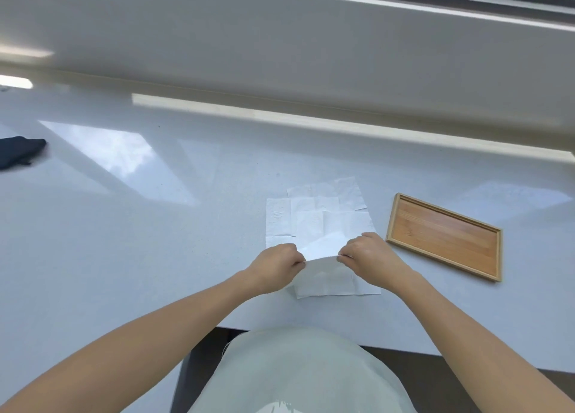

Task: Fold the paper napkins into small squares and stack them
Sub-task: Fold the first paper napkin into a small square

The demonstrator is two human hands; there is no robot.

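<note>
Several white paper napkins (317,213) lie spread and overlapping on the pale countertop (155,226), just beyond my hands. My left hand (275,268) and my right hand (368,252) each pinch a corner of one napkin (326,280), lifting its far edge off the counter so the sheet curves up between them. The near part of that napkin rests flat on the counter. Both hands are side by side, a short gap apart.
A shallow wooden tray (443,235) with nothing in it lies to the right of the napkins. A dark cloth (20,151) sits at the far left. The counter's front edge (435,350) runs close to my body, and a raised ledge (280,55) lines the back.
</note>
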